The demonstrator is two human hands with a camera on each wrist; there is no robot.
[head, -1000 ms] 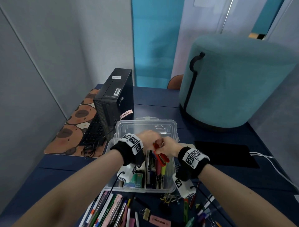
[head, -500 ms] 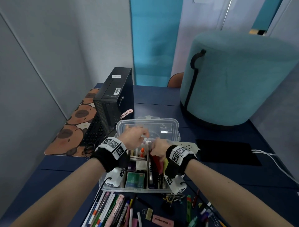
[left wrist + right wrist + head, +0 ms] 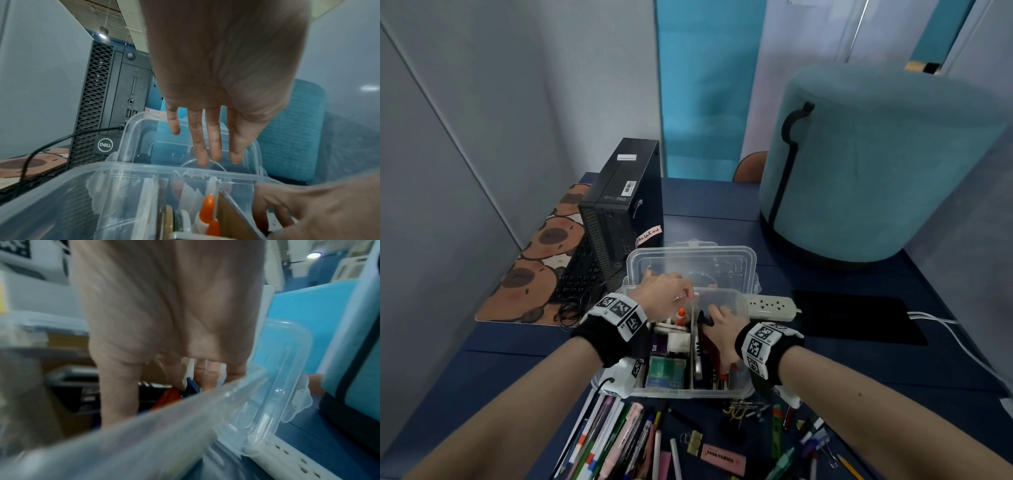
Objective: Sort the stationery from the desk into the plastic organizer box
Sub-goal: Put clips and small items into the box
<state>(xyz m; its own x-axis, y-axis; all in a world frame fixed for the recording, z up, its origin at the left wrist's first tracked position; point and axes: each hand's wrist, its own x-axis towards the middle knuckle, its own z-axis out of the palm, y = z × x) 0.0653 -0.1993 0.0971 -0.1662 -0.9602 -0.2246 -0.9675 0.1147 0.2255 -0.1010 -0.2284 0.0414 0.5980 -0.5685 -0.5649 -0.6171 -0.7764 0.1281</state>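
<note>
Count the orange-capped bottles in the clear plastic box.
2. Both orange-capped white bottles stand side by side at the far end of the clear plastic organizer box: one taller, one lower and nearer the left wrist camera. More may be hidden among the other contents.

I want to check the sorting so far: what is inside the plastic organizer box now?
Inside the organizer box: an orange-capped glue bottle, a green packet, pens in the right compartment, where the right hand reaches. The left hand and wristbands cover the far and left parts.
</note>
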